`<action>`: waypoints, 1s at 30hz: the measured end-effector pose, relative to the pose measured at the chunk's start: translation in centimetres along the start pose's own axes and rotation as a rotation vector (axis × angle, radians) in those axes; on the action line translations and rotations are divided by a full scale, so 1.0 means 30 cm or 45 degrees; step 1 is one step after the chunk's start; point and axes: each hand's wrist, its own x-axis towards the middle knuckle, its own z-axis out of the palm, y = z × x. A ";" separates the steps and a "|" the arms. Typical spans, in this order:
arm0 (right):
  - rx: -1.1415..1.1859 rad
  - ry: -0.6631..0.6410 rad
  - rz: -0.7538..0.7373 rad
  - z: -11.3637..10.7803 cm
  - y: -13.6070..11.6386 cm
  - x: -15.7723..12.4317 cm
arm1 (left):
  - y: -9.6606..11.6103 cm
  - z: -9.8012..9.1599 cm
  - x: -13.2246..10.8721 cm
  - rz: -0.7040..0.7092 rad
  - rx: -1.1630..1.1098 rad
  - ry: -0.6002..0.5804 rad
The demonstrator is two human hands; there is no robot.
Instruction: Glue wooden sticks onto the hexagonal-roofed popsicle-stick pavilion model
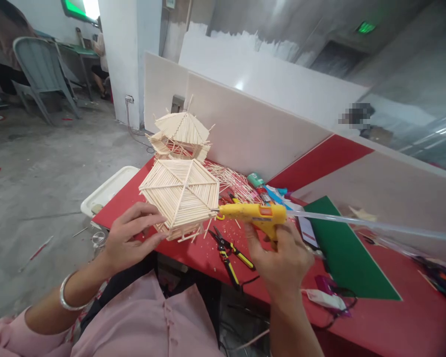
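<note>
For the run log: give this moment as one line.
left hand: holds hexagonal stick roof | right hand: grips yellow glue gun, nozzle at roof edge | red table: pliers, loose sticks

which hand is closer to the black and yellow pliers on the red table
Right. The right hand, gripping the glue gun, is just beside the pliers; the left hand is farther off, holding the stick roof.
</note>
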 end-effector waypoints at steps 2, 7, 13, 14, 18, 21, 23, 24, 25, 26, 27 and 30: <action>0.000 0.018 0.034 0.000 0.004 -0.005 | 0.002 0.005 -0.005 0.009 0.002 0.015; 0.034 -0.025 0.003 0.000 0.003 -0.013 | -0.001 0.018 -0.025 -0.035 -0.014 0.022; 0.099 0.010 0.038 0.002 -0.004 -0.016 | 0.010 0.028 -0.032 -0.016 0.012 0.049; 0.107 0.015 0.037 0.002 -0.004 -0.017 | 0.012 0.030 -0.031 -0.012 0.013 0.053; 0.126 0.035 0.077 0.002 -0.003 -0.027 | 0.011 0.039 -0.035 -0.021 -0.012 0.047; 0.108 -0.016 0.076 0.005 0.000 -0.040 | 0.014 0.045 -0.039 -0.038 -0.019 0.044; 0.112 -0.004 0.111 0.010 0.001 -0.048 | 0.024 0.046 -0.039 -0.041 0.008 0.047; 0.116 0.009 0.133 0.012 0.002 -0.051 | 0.030 0.046 -0.037 -0.036 0.021 0.056; 0.117 0.020 0.142 0.015 0.002 -0.054 | 0.037 0.046 -0.035 -0.024 0.030 0.066; 0.110 0.023 0.141 0.017 0.003 -0.056 | 0.044 0.045 -0.033 -0.007 0.036 0.078; 0.101 0.022 0.133 0.020 0.004 -0.058 | 0.051 0.045 -0.031 0.013 0.043 0.090; 0.103 0.027 0.156 0.025 0.005 -0.064 | 0.062 0.046 -0.026 0.051 0.072 0.124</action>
